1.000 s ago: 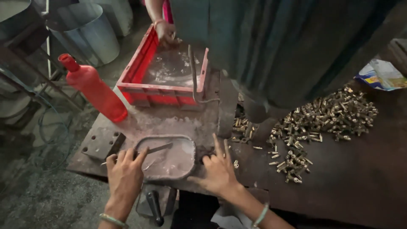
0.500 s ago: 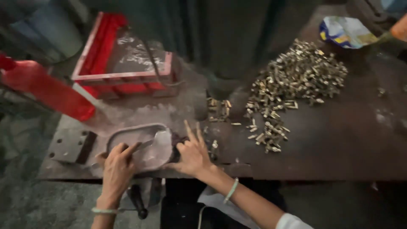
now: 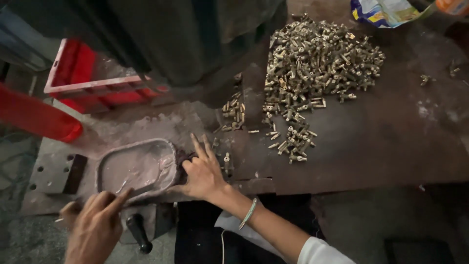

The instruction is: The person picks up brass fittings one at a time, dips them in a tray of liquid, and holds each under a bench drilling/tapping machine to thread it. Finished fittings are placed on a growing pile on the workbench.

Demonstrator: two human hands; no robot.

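Right hand (image 3: 202, 172) flat on the worktop (image 3: 391, 142), fingers spread wide, holding nothing; fingertips just right of the oval metal tray (image 3: 134, 168) and next to a few loose brass fittings (image 3: 226, 160). Left hand (image 3: 95, 227) at the near edge of the tray, fingers curled together and pointing at the rim; can't tell if its grip holds anything. Tray sits near-left on the worktop, coated in grey residue. Big pile of brass fittings (image 3: 317, 58) far right, well apart from both hands. Red crate (image 3: 93, 88) far left, red bottle (image 3: 36, 117) at the left edge. Black handle (image 3: 139, 232) below the tray, near the left hand.
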